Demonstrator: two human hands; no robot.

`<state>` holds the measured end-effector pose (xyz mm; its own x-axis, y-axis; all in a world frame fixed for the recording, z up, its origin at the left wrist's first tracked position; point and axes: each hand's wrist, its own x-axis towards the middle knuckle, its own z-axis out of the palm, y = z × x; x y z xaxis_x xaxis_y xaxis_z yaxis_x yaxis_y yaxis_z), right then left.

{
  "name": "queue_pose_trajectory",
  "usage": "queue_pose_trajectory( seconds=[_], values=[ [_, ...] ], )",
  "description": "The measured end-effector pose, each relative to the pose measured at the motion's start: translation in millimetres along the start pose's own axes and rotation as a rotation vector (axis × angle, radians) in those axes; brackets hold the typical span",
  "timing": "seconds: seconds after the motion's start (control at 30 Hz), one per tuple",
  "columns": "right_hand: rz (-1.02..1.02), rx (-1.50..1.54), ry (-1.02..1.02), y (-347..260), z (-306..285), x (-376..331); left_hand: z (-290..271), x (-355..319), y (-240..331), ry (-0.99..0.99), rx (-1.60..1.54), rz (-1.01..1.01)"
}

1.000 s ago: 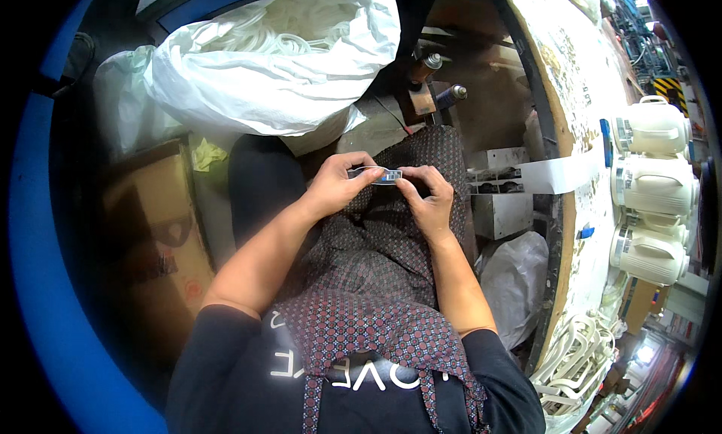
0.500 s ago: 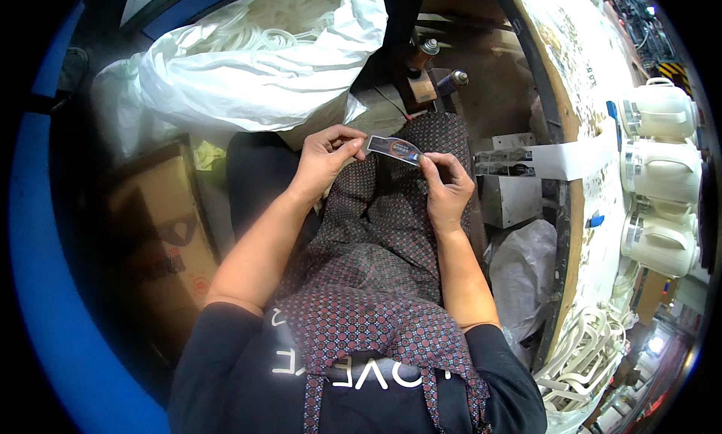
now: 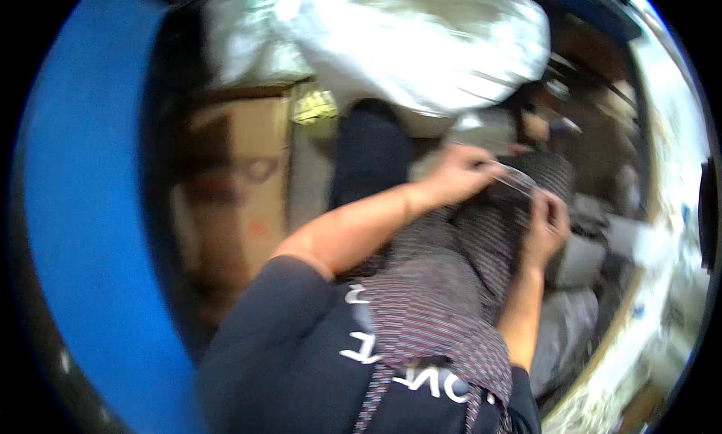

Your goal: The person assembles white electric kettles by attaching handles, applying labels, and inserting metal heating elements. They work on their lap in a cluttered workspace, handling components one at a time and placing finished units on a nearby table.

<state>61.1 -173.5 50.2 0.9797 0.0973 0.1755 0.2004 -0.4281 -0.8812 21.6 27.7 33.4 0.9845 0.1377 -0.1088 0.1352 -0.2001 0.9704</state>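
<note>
Honestly the frame is pretty blurry, but the key bit reads fine: a thin clear strip (image 3: 515,180), maybe a small plastic sleeve or film, is stretched between both hands over the person's lap. Its long axis runs from upper left down to lower right. The left hand (image 3: 460,174) pinches the upper end, fingers closed on it; the right hand (image 3: 547,227) has the lower end, fingertips closed up against it, though how firm that grip is can't be told. Both are equally on it, so neither is nearer.

Around that: a patterned striped apron (image 3: 451,298) covers the lap. A big white plastic bag (image 3: 421,43) bulges just above the hands. A brown cardboard box (image 3: 241,178) sits to the left with a faint reddish mark on its face, and something small and yellow-green (image 3: 314,107) lies between box and bag.
</note>
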Motion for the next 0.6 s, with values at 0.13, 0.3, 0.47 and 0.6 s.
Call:
queue_pose_trajectory(
  seconds=[0.13, 0.3, 0.47, 0.6],
  values=[
    [0.015, 0.064, 0.079, 34, -9, 1, 14, 10, -16, 0.209, -0.126, 0.322],
    [0.013, 0.171, 0.102, 24, 2, -2, -23, -4, -3, 0.225, -0.377, 0.143],
    [-0.028, 0.141, 0.057, 35, 3, 5, -43, -11, 15, 0.381, -0.268, 0.382],
    [-0.043, 0.085, 0.025, 34, 3, 3, -115, -36, -6, 0.632, 0.104, 0.362]
  ],
)
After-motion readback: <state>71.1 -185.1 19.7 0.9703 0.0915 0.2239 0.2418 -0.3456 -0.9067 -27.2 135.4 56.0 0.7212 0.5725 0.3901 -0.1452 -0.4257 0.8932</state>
